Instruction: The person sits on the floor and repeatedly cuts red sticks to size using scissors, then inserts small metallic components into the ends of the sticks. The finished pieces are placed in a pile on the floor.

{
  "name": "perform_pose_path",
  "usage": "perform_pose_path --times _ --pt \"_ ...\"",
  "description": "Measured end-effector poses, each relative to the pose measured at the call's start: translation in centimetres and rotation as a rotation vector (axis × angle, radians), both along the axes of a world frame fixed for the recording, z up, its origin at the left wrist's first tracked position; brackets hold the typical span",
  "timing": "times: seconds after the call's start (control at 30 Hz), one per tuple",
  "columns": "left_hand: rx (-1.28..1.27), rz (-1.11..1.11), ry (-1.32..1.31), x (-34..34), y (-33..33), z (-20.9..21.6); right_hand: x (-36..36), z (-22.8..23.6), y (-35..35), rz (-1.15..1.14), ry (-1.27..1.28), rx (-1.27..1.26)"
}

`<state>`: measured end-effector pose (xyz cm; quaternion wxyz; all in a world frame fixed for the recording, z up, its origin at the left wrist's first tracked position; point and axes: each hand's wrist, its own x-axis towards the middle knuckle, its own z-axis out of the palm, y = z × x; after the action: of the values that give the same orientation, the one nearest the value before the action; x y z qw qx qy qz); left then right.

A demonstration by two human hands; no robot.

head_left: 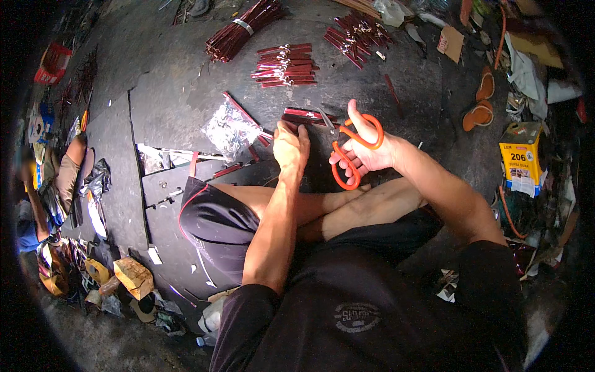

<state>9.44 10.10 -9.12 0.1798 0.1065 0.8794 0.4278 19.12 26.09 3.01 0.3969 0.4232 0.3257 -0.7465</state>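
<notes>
My left hand (292,146) is closed over the near end of some shiny dark red strips (311,116) lying by the floor in front of me. Its fingertips are partly hidden by the back of the hand. In my right hand (379,150) hangs a pair of scissors (335,131) with large orange loop handles, fingers through the loops and thumb stretched up. The blades point up and left, beside the strips, and look slightly parted. Left of my left hand sits a crumpled clear plastic bag (230,131), with a long dark red strip (242,110) lying across it.
Farther off lie a neat row of red strips with silvery ties (285,65), a looser pile (359,37) and a thick banded bundle (242,30). Orange sandals (479,115) and a yellow package (522,158) stand at right. A person's leg (73,161) and clutter fill the left.
</notes>
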Motion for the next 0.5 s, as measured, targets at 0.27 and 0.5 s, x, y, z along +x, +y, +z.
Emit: perform_pose_path --times 0.27,0.5 --pt "0.723 -0.188 -1.364 4.0 -1.0 6.9 -2.3 0.2 1.1 0.086 -0.030 -0.037" --pt "0.810 -0.030 -1.392 4.4 0.0 7.3 -2.9 0.4 1.1 0.061 -0.063 -0.049"
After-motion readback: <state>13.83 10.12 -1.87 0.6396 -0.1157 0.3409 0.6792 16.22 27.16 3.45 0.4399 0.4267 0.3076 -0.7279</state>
